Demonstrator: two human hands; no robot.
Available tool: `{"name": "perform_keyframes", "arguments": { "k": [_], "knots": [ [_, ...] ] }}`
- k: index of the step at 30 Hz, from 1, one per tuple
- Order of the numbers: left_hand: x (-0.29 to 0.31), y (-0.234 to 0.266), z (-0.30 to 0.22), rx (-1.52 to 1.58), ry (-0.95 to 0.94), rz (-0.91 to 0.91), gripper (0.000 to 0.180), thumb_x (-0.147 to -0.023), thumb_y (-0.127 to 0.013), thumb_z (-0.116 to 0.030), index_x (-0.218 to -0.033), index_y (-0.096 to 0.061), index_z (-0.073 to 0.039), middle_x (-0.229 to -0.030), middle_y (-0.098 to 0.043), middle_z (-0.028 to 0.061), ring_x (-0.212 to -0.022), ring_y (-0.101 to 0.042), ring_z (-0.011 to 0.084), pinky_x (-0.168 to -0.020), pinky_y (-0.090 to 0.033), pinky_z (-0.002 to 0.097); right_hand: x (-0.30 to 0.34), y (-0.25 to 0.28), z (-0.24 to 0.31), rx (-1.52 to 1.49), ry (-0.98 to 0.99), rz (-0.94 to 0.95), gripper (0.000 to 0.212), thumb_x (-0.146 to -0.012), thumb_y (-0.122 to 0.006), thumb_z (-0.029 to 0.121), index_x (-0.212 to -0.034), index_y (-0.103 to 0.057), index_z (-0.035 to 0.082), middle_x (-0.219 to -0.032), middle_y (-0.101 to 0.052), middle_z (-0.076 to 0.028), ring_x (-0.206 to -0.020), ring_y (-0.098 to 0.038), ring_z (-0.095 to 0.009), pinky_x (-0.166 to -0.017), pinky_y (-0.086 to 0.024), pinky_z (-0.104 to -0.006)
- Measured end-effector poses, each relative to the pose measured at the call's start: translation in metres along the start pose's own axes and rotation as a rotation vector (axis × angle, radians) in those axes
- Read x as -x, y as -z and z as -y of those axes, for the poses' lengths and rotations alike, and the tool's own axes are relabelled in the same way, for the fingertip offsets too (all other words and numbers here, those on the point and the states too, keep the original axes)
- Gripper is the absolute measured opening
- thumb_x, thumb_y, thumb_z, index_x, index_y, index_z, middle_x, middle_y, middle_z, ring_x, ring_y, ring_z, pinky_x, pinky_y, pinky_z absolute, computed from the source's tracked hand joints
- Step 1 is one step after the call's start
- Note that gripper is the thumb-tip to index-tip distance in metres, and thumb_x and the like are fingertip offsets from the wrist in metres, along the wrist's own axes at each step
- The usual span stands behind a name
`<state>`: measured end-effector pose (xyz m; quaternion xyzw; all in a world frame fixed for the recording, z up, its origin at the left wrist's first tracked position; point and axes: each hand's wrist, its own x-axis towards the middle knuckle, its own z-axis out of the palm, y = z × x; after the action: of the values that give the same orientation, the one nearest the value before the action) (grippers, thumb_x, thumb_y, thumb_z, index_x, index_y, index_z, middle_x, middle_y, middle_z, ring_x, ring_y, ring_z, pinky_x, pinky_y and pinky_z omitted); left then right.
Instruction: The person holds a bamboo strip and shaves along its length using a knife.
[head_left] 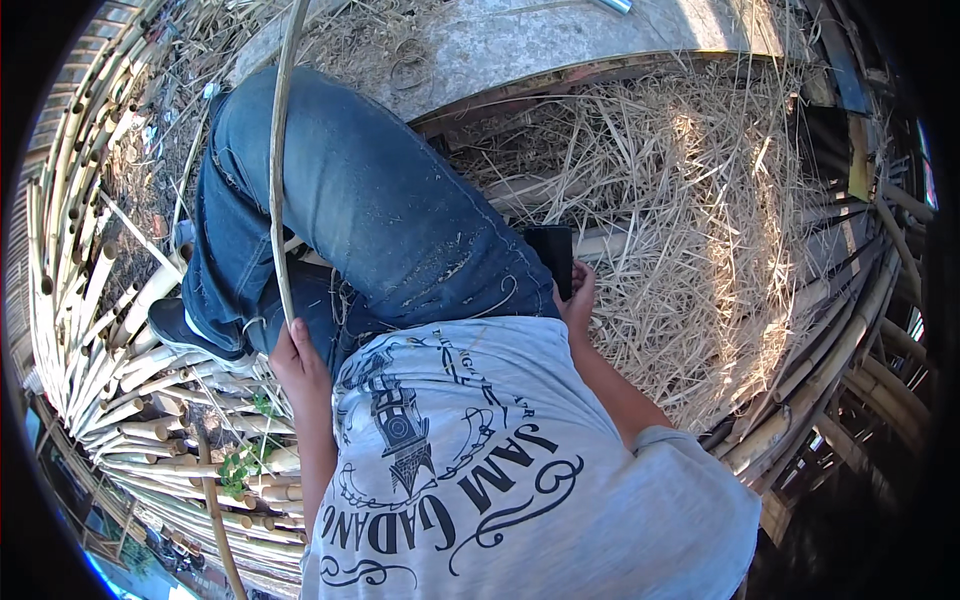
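Observation:
My left hand (300,362) is closed around the lower end of a long, thin bamboo strip (277,170). The strip rises from my fist, passes in front of my bent knee and runs out at the top edge. By my right hip, my right hand (579,296) grips a black phone-like slab (550,256), its dark face partly turned up. Some of my right fingers are hidden behind it. Blue jeans (390,200) with bits of straw on them cover my bent leg, close to both held things.
Many bamboo poles (130,440) lie stacked on the left, their cut ends showing. Dry shavings (680,240) pile up on the right, bordered by a bamboo rail (820,365). A pale flat slab (560,45) lies ahead of me, with a silvery cylinder (617,5) on it.

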<state>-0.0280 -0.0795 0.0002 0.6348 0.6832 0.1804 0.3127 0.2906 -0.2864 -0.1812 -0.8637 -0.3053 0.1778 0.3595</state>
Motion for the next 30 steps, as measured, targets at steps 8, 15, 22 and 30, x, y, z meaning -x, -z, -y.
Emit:
{"name": "perform_keyframes", "arguments": {
  "k": [8,15,22,30],
  "knots": [
    [0.000,-0.001,0.005,0.008,-0.009,0.008,0.042,-0.102,-0.042,-0.025,-0.069,-0.041,0.000,-0.052,-0.029,0.0034,-0.049,-0.026,0.0099,-0.045,-0.020,0.0328,0.002,0.002,0.001,0.045,-0.056,0.003,0.054,-0.073,-0.081,0.018,-0.111,-0.050,-0.004,-0.090,-0.059,-0.014,-0.075,-0.058,-0.023,-0.069,-0.048,-0.0338],
    [-0.002,0.001,0.004,-0.023,-0.005,0.005,0.041,-0.102,-0.042,-0.026,-0.069,-0.042,0.000,-0.051,-0.029,0.0045,-0.048,-0.026,0.0112,-0.045,-0.019,0.0331,0.000,0.000,-0.003,0.090,0.004,0.013,0.053,-0.073,-0.081,0.019,-0.110,-0.051,-0.005,-0.089,-0.059,-0.015,-0.073,-0.058,-0.025,-0.068,-0.048,-0.0348],
    [-0.001,0.006,-0.006,-0.017,0.015,0.028,0.039,-0.101,-0.044,-0.024,-0.071,-0.045,0.001,-0.050,-0.032,0.0081,-0.045,-0.028,0.0133,-0.043,-0.022,0.0345,-0.021,0.020,0.047,0.113,-0.007,0.046,0.054,-0.073,-0.079,0.011,-0.115,-0.048,-0.003,-0.098,-0.053,-0.016,-0.083,-0.053,-0.024,-0.078,-0.046,-0.0338],
    [0.005,0.013,-0.010,0.011,0.020,0.081,0.033,-0.098,-0.046,-0.016,-0.071,-0.045,0.001,-0.050,-0.036,0.0133,-0.041,-0.033,0.0231,-0.043,-0.026,0.0377,-0.253,0.038,0.260,0.242,0.772,-0.215,0.056,-0.075,-0.073,0.016,-0.122,-0.046,0.003,-0.114,-0.049,-0.017,-0.107,-0.048,-0.033,-0.090,-0.039,-0.0447]
  ]
}}
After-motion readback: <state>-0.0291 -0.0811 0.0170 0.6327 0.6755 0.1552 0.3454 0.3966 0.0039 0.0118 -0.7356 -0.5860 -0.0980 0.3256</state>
